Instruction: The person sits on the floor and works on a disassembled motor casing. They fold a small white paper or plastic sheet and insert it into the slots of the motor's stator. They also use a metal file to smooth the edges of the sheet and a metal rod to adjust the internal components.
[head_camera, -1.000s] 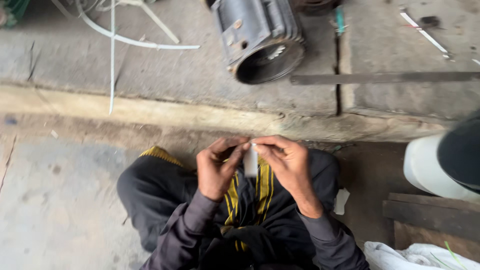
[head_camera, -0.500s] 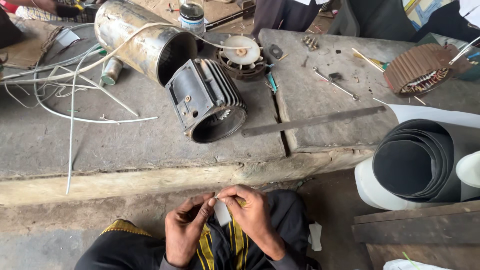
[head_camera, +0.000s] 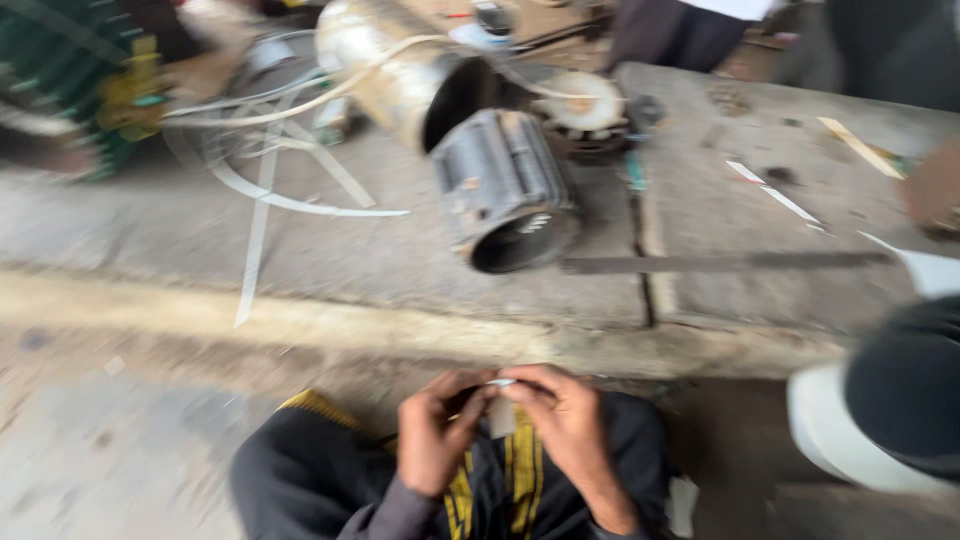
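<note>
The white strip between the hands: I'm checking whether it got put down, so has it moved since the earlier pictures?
No: the white strip stays pinched between both hands above the lap, below the concrete ledge.

A small white strip (head_camera: 502, 412) of paper-like material is pinched between the fingertips of both hands, hanging down from the grip, its upper end bent over. It is blurred.

Whole frame smeared by motion blur. Small white strip (head_camera: 502, 415) mostly covered by fingertips of left hand (head_camera: 440, 440) & right hand (head_camera: 570, 430); grip can't be made out. Black roll (head_camera: 905, 395) cut off at right edge.
</note>
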